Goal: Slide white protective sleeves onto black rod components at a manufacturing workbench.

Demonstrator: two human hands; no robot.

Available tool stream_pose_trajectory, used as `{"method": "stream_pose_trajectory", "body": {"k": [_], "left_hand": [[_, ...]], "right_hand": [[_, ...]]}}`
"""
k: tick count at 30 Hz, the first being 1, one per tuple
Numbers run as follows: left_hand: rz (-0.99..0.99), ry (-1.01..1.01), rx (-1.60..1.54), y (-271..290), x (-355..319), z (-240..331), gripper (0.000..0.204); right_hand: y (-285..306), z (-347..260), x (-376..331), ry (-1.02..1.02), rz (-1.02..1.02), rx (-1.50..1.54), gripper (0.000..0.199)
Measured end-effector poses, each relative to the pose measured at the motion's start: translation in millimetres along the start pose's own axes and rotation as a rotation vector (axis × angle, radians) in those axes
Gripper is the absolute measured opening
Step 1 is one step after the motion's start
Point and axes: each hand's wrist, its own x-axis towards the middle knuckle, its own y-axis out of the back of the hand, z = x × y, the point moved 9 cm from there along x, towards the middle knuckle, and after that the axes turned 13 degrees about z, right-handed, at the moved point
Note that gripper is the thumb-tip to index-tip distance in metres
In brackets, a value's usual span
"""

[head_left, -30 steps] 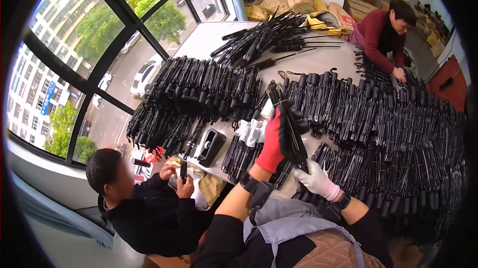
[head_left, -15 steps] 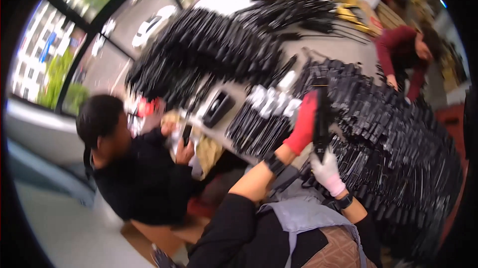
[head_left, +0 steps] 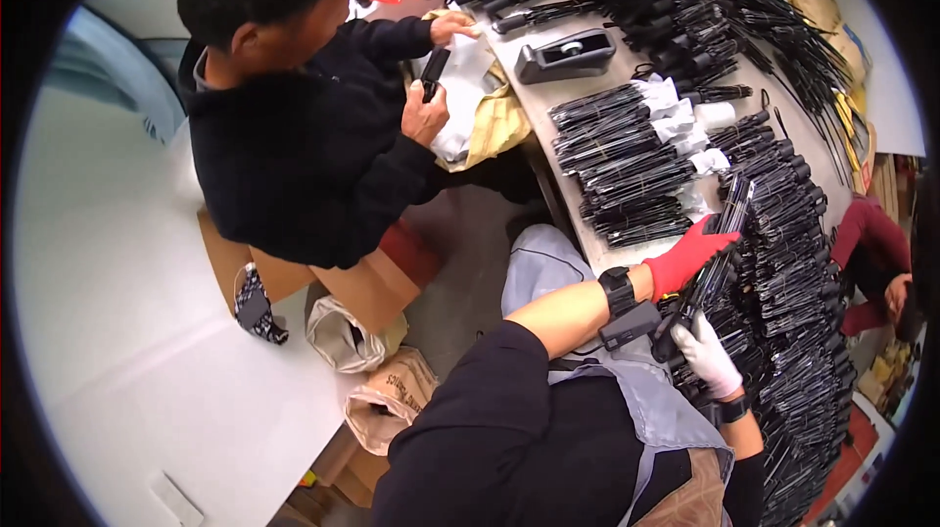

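My left hand (head_left: 689, 256), in a red glove with a black wrist device behind it, grips the upper part of a long black folded item (head_left: 721, 251). My right hand (head_left: 707, 356), in a white glove, grips the lower end of the same black item near the table edge. Under both hands lie rows of stacked black items (head_left: 783, 263) that cover the table (head_left: 548, 120).
A person in black (head_left: 294, 125) sits at left, handling a small black piece over white and yellow wrapping (head_left: 480, 106). A black tape dispenser (head_left: 568, 52) stands on the table. Cardboard boxes (head_left: 333, 282) and bags (head_left: 343, 336) sit on the floor. Another person in dark red (head_left: 871, 253) works at right.
The view has swung down and to the left, so the seated person and the floor fill more of the picture. Both my hands still hold the black item over the stacks.
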Motion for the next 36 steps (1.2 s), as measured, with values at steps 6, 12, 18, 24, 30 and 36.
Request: {"method": "stream_pose_trajectory", "body": {"k": [6, 12, 18, 24, 30, 36], "left_hand": [[0.2, -0.429, 0.49, 31.5, -5.8, 31.5, 0.03], [-0.063, -0.773, 0.529, -24.8, -36.8, 45.1, 0.041], [-0.022, -0.63, 0.945, -30.4, -38.8, 53.8, 0.058], [-0.036, -0.964, 1.619, -38.0, -23.7, 80.7, 0.059], [-0.475, -0.966, 1.955, -40.4, -25.2, 82.6, 0.05], [-0.542, -0.146, 1.01, -85.6, -29.1, 81.0, 0.048]], "right_hand": [[69.7, -109.2, 11.3, 0.735, 0.335, -0.706, 0.028], [40.7, -181.2, 18.8, 1.107, 0.637, -0.444, 0.02], [48.9, -186.1, 11.8, 1.149, 0.776, -0.638, 0.018], [68.2, -123.8, 29.6, 0.526, 0.386, 0.106, 0.011], [57.5, -75.9, 34.5, 0.067, 0.053, 0.524, 0.021], [118.0, -104.3, -11.9, 0.528, -0.196, 1.503, 0.027]]}}
